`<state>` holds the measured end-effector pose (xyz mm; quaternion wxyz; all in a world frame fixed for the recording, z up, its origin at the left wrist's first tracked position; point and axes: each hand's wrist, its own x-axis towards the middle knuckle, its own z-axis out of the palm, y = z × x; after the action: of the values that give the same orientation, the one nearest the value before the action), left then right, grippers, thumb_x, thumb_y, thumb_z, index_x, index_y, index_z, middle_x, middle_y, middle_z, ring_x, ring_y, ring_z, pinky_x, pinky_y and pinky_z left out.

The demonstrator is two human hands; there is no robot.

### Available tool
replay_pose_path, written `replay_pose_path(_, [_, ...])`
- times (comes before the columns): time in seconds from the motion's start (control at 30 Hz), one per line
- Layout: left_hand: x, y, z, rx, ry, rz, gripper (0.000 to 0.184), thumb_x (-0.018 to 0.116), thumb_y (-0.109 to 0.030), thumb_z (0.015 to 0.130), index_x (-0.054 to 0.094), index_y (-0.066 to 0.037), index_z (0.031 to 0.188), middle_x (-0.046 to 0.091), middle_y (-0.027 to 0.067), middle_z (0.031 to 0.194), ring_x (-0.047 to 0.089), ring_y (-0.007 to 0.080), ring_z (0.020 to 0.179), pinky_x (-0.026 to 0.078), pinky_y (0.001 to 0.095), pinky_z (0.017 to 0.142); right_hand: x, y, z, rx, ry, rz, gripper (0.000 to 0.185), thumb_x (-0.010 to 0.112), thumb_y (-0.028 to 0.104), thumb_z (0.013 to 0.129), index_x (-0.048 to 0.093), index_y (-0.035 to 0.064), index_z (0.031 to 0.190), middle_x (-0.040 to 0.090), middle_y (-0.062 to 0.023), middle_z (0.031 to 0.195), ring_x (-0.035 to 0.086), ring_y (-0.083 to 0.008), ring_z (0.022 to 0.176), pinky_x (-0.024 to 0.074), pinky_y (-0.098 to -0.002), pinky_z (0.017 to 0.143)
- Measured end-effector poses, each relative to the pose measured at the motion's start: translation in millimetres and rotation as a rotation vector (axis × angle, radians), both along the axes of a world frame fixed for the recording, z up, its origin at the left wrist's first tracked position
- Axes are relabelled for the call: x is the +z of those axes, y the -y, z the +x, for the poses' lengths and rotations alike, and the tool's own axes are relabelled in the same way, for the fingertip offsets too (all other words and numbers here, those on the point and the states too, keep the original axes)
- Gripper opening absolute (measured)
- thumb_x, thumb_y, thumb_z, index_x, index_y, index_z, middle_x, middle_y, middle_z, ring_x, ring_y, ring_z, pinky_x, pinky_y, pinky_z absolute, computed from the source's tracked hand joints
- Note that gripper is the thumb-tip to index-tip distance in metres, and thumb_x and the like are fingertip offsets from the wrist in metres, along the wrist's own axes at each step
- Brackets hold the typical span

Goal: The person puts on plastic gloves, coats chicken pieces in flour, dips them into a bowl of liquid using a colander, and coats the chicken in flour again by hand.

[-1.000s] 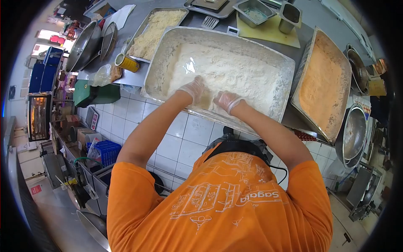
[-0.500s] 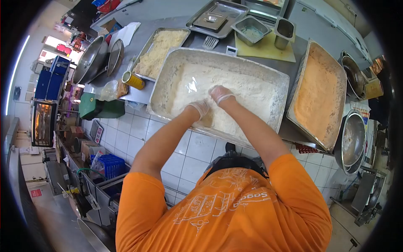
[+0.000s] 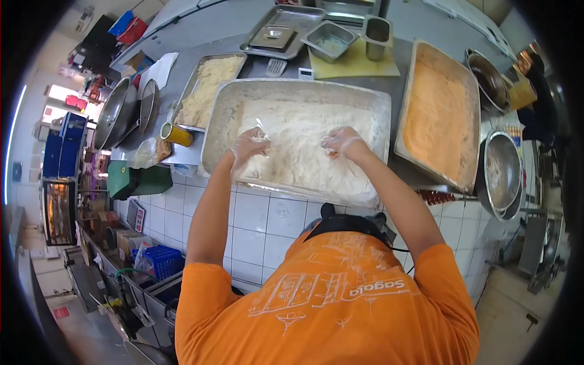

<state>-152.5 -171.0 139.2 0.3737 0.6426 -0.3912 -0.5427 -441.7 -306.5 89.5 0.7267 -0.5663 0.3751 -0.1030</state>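
My left hand (image 3: 250, 145), in a clear plastic glove, is at the left part of a large metal tray (image 3: 213, 137) of white flour (image 3: 296, 146). Its fingers are apart and bent, their tips at the flour. Over the right part of the same tray is my right hand (image 3: 342, 142), gloved too, its fingers curved and apart, low against the flour. Nothing I can make out is held in either hand. Flour dusts both gloves. A shallow furrowed patch of flour lies between the hands.
Right of the flour tray stands a tray of orange powder (image 3: 441, 115); left, a tray of yellowish crumbs (image 3: 211, 85). Behind are a metal lid (image 3: 275, 36), a slotted turner (image 3: 276, 67) and a yellow board (image 3: 347, 68) with metal containers. A yellow can (image 3: 176, 134) sits at the left edge.
My hands were close together in the middle of the flour; they have moved apart, the left one leftward and the right one rightward. The whole view has also shifted.
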Motion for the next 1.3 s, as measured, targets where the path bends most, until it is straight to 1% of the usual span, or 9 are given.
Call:
replay_pose_path(0.13, [-11.8,-4.2,30.3,-0.169,0.192,0.219,0.027,0.068,-0.010,0.082,0.058,0.002,0.104,0.066,0.0120,0.082,0.065,0.0193,0.071,0.054,0.0317,0.063,59.8,-28.9,3.2,-0.033,-0.226,-0.208,0.022,0.073,0.013,0.078,0.066,-0.0070,0.085,0.066,-0.0117,0.076,0.063,-0.0166,0.060,0.0538,-0.0307,0.052])
replay_pose_path(0.23, [5.5,-1.3,12.1,-0.557,0.893,0.497,0.036,0.067,-0.016,0.077,0.059,0.005,0.105,0.068,0.0168,0.088,0.066,0.0186,0.076,0.054,0.0324,0.064,61.9,-34.4,-8.5,-0.008,-0.133,-0.135,0.047,0.077,0.028,0.077,0.065,-0.0089,0.104,0.069,-0.0140,0.089,0.064,-0.0182,0.078,0.0507,-0.0300,0.070])
replay_pose_path(0.33, [-59.1,-6.9,31.4,-0.792,0.860,0.553,0.042,0.064,-0.022,0.076,0.059,0.007,0.106,0.070,0.0197,0.093,0.067,0.0205,0.079,0.054,0.0334,0.062,72.8,-40.6,-17.6,-0.092,-0.164,-0.076,0.038,0.075,0.026,0.080,0.066,-0.0056,0.100,0.069,-0.0122,0.090,0.065,-0.0187,0.076,0.0531,-0.0309,0.070])
replay_pose_path(0.47, [-70.2,-18.1,36.7,-1.011,0.894,0.456,0.039,0.064,-0.022,0.076,0.060,0.006,0.104,0.069,0.0181,0.090,0.066,0.0198,0.077,0.053,0.0335,0.061,-26.8,-54.8,-0.6,-0.099,0.627,0.137,0.020,0.065,0.019,0.087,0.062,-0.0001,0.093,0.064,-0.0094,0.082,0.067,-0.0220,0.072,0.0580,-0.0341,0.066])
replay_pose_path(0.73, [-100.5,18.4,38.4,-1.077,1.083,0.562,0.034,0.064,-0.021,0.077,0.062,0.004,0.100,0.068,0.0148,0.085,0.065,0.0183,0.073,0.052,0.0336,0.058,87.3,-53.6,-6.2,-0.462,0.822,0.618,0.020,0.074,0.016,0.080,0.066,0.0027,0.094,0.065,-0.0089,0.081,0.064,-0.0187,0.072,0.0548,-0.0340,0.065])
replay_pose_path(0.9, [-115.0,5.5,65.1,-1.009,1.083,0.616,0.031,0.064,-0.020,0.077,0.063,0.003,0.097,0.067,0.0127,0.082,0.064,0.0174,0.071,0.052,0.0337,0.056,139.2,-10.4,-201.2,-0.534,0.931,0.561,0.022,0.072,0.011,0.080,0.064,0.0027,0.098,0.065,-0.0083,0.080,0.063,-0.0183,0.067,0.0522,-0.0290,0.062])
replay_pose_path(1.1, [-121.4,-7.1,125.0,-0.785,1.073,0.543,0.027,0.064,-0.019,0.077,0.064,0.002,0.094,0.067,0.0102,0.079,0.062,0.0164,0.068,0.051,0.0338,0.054,121.3,-1.6,-489.3,-1.160,0.227,-0.297,0.028,0.062,0.014,0.088,0.063,-0.0028,0.111,0.061,-0.0097,0.115,0.062,-0.0224,0.097,0.0511,-0.0339,0.089])
replay_pose_path(1.2, [-53.1,-19.9,65.7,-0.388,0.764,0.575,0.039,0.065,-0.023,0.077,0.060,0.002,0.107,0.066,0.0205,0.086,0.065,0.0334,0.082,0.053,0.0393,0.076,73.6,25.2,-568.1,-1.288,-0.134,-0.218,0.035,0.058,0.018,0.091,0.059,-0.0040,0.118,0.059,-0.0097,0.119,0.062,-0.0243,0.099,0.0551,-0.0360,0.084])
replay_pose_path(1.3, [-53.3,-20.6,49.5,-0.262,0.741,0.550,0.044,0.066,-0.020,0.076,0.054,0.000,0.113,0.063,0.0186,0.088,0.063,0.0301,0.091,0.050,0.0399,0.084,39.8,49.0,-621.3,-1.232,-0.329,-0.265,0.036,0.056,0.022,0.093,0.057,-0.0008,0.121,0.059,-0.0100,0.118,0.061,-0.0248,0.099,0.0545,-0.0360,0.082])
